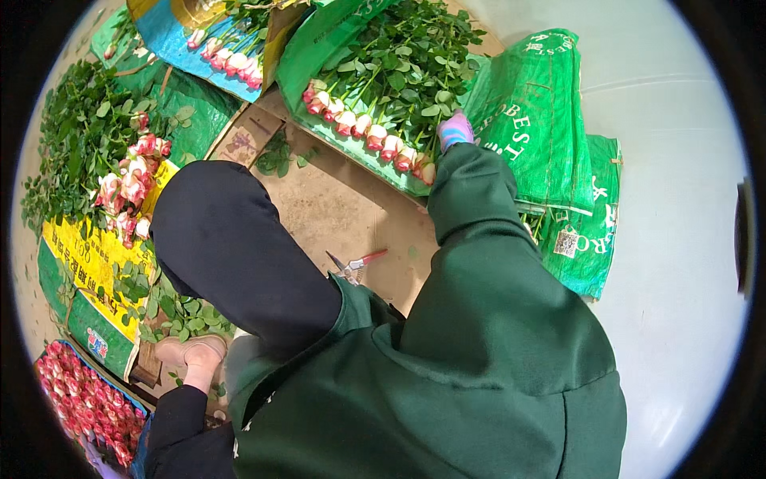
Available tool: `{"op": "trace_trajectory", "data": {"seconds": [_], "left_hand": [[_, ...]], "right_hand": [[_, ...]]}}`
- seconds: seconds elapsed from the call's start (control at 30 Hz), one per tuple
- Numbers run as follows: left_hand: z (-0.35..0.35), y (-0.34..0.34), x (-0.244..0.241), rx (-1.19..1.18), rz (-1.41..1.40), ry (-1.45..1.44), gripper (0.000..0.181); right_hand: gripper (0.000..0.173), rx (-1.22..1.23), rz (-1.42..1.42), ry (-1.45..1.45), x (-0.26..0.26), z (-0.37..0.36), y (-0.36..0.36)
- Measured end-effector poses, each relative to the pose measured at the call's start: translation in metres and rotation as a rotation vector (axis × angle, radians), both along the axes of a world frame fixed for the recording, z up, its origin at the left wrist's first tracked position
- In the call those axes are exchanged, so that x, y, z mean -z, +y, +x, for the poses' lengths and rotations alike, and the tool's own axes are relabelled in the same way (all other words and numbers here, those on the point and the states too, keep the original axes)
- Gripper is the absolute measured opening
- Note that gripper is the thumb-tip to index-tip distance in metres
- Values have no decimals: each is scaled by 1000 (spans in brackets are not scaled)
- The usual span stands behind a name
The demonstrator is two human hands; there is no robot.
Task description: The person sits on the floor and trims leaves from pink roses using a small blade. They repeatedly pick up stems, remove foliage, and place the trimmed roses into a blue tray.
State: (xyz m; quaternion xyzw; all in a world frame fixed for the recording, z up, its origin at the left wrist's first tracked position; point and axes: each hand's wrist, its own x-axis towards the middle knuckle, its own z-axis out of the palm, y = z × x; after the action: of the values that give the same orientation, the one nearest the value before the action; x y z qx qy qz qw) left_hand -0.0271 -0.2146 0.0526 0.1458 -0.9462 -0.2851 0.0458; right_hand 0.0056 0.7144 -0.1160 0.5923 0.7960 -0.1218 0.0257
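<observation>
My right hand (456,130), in a purple, pink and blue glove, reaches to the right edge of a bundle of leafy roses (377,136). Its fingers are partly hidden, so whether they grip a stem or the edge of a green woven sack (532,120) cannot be told. The white and pink blooms lie in a slanting row on green sheeting (395,178), stems pointing away. My left hand cannot be made out. Red-handled pruning shears (357,263) lie on the ground beside my leg.
More roses (133,179) lie on yellow and green sacks at left. Further blooms (236,63) rest on a blue wrap at the top. A container of pink roses (90,401) stands at lower left, with a light purple thing (99,460) at its lower edge. Cut leaves (276,154) litter the ground.
</observation>
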Motion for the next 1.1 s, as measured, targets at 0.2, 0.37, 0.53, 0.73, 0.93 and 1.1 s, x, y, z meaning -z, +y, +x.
{"op": "trace_trajectory", "data": {"seconds": [0.2, 0.37, 0.53, 0.73, 0.93, 1.1], "left_hand": [[-18, -31, 20, -70, 297, -53, 44], [17, -66, 2, -173, 428, -48, 47], [-12, -104, 51, -110, 663, -61, 50], [0, 16, 16, -277, 399, -17, 36], [-5, -52, 49, -196, 446, -100, 39], [18, -85, 51, -222, 436, -133, 47]], "right_hand": [[60, 10, 23, 83, 42, 27, -1], [18, 415, -537, 851, 94, 17, 5], [25, 382, -336, 560, 147, 48, 76], [62, 134, 345, 532, -4, 9, -14], [40, -313, -73, 471, -32, -101, -77], [58, -305, -112, -131, 11, -170, -107]]}}
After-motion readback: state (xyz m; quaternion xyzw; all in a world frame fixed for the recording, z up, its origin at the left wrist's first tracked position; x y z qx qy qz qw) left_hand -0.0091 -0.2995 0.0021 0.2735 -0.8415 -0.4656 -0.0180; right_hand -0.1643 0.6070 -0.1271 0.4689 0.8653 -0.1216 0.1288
